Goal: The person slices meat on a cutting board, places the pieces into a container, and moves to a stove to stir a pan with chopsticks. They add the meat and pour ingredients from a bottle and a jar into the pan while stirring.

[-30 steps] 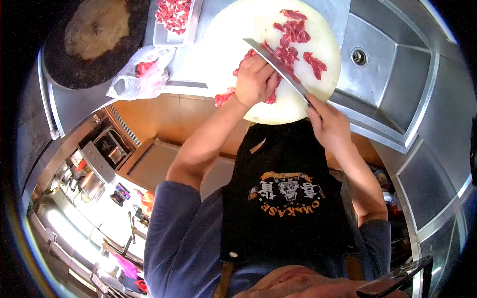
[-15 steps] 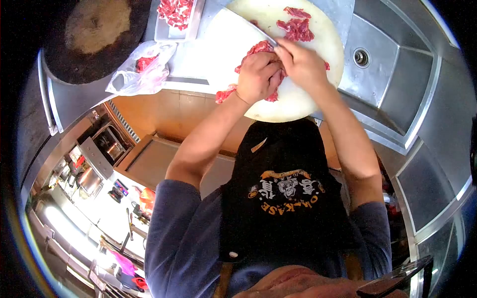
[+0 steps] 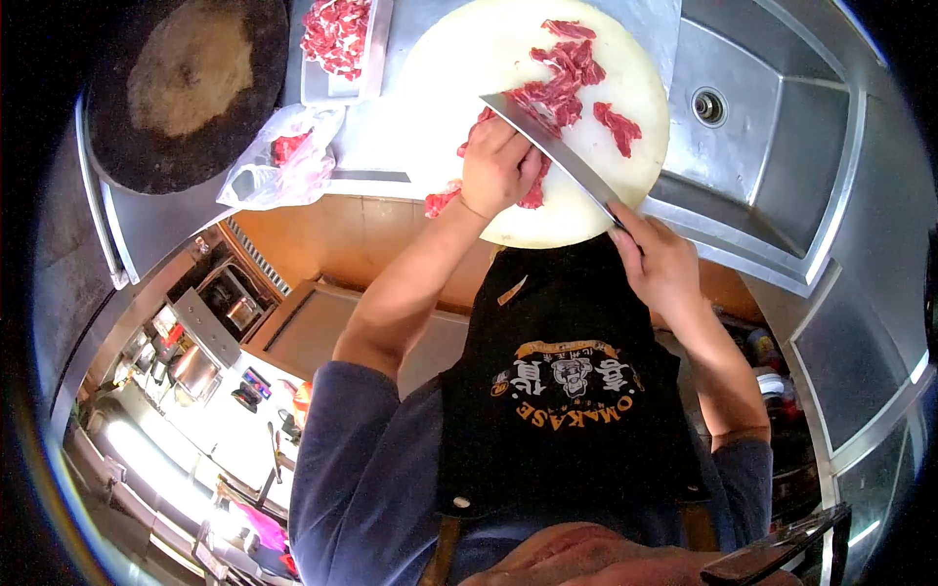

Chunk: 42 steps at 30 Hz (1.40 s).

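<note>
A round white cutting board (image 3: 440, 59) carries pieces of raw red meat (image 3: 572, 68). My right hand (image 3: 664, 264) is wrapped round the handle of a large kitchen knife (image 3: 567, 161), at the board's near right edge. The blade slants up and left, its far end beside my left fingers. With curled fingers, my left hand (image 3: 498, 166) presses down on a piece of meat (image 3: 532, 191), which is partly hidden under it. Another bit of meat (image 3: 443, 199) lies by my left wrist. A separate slice (image 3: 618, 128) rests right of the blade.
Beyond the board to the left stands a tray (image 3: 374, 49) of cut meat. Nearer is a plastic bag (image 3: 278, 166) with meat inside. A dark round pan-like surface (image 3: 112, 107) fills the far left, and a metal sink (image 3: 733, 146) adjoins the board's right side.
My right hand has moved down and right with the knife, swinging the blade from above my left hand to its right. More meat now shows right of the blade.
</note>
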Available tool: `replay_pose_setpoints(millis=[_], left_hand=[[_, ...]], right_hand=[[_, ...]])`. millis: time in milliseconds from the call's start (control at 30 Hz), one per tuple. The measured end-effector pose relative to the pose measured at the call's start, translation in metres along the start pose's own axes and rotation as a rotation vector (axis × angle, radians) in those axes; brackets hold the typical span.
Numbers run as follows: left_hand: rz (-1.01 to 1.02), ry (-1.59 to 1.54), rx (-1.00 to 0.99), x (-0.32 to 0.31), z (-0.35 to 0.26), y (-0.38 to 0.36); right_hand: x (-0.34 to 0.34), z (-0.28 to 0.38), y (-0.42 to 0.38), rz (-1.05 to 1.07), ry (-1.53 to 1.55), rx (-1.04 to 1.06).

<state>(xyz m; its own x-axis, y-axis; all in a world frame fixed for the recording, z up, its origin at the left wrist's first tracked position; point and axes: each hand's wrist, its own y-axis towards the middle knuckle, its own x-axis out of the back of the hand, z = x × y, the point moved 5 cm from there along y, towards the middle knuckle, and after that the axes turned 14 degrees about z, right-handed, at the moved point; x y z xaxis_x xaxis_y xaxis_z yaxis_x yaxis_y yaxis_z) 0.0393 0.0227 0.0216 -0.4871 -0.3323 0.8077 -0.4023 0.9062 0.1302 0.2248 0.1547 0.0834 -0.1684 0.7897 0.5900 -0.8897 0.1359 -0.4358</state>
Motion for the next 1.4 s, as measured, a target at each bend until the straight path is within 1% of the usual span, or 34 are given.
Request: replay_pose_setpoints(millis=[67, 100, 167, 200, 233, 267, 333, 367, 433, 467, 500, 533, 600, 633, 700, 767, 867, 967, 1067, 1133, 1200, 1267, 1300, 1400], left_hand=[[0.002, 0.013, 0.013, -0.001, 0.001, -0.001], [-0.008, 0.003, 0.026, -0.001, 0.002, 0.000], [-0.018, -0.009, 0.036, 0.000, 0.001, -0.001], [-0.005, -0.002, 0.030, 0.000, 0.001, 0.000], [0.006, 0.002, 0.023, -0.001, 0.000, 0.001], [-0.001, -0.002, 0.023, -0.001, 0.001, 0.003], [-0.049, -0.006, -0.015, 0.004, -0.002, 0.005], [-0.058, -0.007, -0.004, 0.006, -0.004, 0.006], [-0.068, -0.017, -0.016, 0.005, -0.003, 0.006], [-0.077, -0.025, -0.040, 0.006, -0.003, 0.004], [-0.028, -0.023, -0.035, 0.004, -0.001, 0.001], [-0.028, -0.018, -0.037, 0.006, -0.004, -0.002], [-0.042, -0.053, -0.055, 0.010, -0.002, 0.001], [-0.044, -0.045, -0.008, 0.014, -0.003, -0.002], [-0.030, -0.060, -0.015, 0.009, 0.004, -0.004], [-0.034, -0.028, 0.009, 0.007, 0.006, -0.004], [0.001, -0.023, 0.021, 0.005, 0.005, -0.003], [-0.002, -0.032, 0.016, 0.005, 0.004, -0.002], [-0.017, -0.022, 0.017, 0.004, 0.007, -0.002], [-0.021, -0.010, 0.016, 0.006, 0.005, -0.001], [-0.029, -0.012, 0.005, 0.006, 0.005, 0.002], [0.014, -0.008, 0.030, 0.003, 0.007, -0.001], [0.007, -0.009, 0.040, 0.004, 0.009, 0.000], [-0.027, -0.020, 0.045, 0.003, 0.007, -0.005]], right_hand=[[-0.009, 0.004, 0.031, -0.022, -0.071, 0.018], [-0.007, 0.012, 0.050, 0.027, -0.019, 0.014], [-0.011, 0.015, 0.055, 0.015, 0.014, 0.023], [-0.010, 0.015, 0.056, -0.002, 0.040, 0.025], [-0.011, 0.011, 0.042, 0.071, 0.022, -0.051], [-0.011, 0.006, 0.028, 0.071, 0.014, -0.053], [-0.009, 0.002, 0.013, -0.049, -0.035, 0.044], [-0.015, -0.004, 0.023, 0.003, -0.030, 0.018], [-0.019, 0.008, 0.080, -0.102, 0.044, 0.106], [-0.020, 0.017, 0.113, -0.042, 0.069, 0.086], [-0.018, 0.025, 0.140, -0.091, 0.134, 0.142], [-0.013, 0.027, 0.159, -0.148, 0.142, 0.184], [-0.006, 0.023, 0.144, -0.251, 0.111, 0.133], [0.000, 0.021, 0.130, -0.260, 0.105, 0.134], [0.010, 0.018, 0.078, -0.242, 0.070, 0.230], [0.005, 0.014, 0.037, -0.014, -0.039, 0.069], [0.008, 0.009, 0.000, 0.018, -0.028, 0.024], [0.006, 0.005, 0.003, 0.019, -0.008, 0.032], [-0.009, 0.010, 0.048, 0.030, -0.049, 0.044], [-0.012, 0.015, 0.060, 0.018, -0.023, 0.058], [-0.008, 0.015, 0.054, 0.002, -0.008, 0.058], [-0.007, 0.005, 0.023, 0.066, 0.003, -0.040], [-0.004, 0.006, 0.017, 0.000, 0.008, 0.026], [-0.020, 0.007, 0.058, 0.042, -0.042, 0.020]])
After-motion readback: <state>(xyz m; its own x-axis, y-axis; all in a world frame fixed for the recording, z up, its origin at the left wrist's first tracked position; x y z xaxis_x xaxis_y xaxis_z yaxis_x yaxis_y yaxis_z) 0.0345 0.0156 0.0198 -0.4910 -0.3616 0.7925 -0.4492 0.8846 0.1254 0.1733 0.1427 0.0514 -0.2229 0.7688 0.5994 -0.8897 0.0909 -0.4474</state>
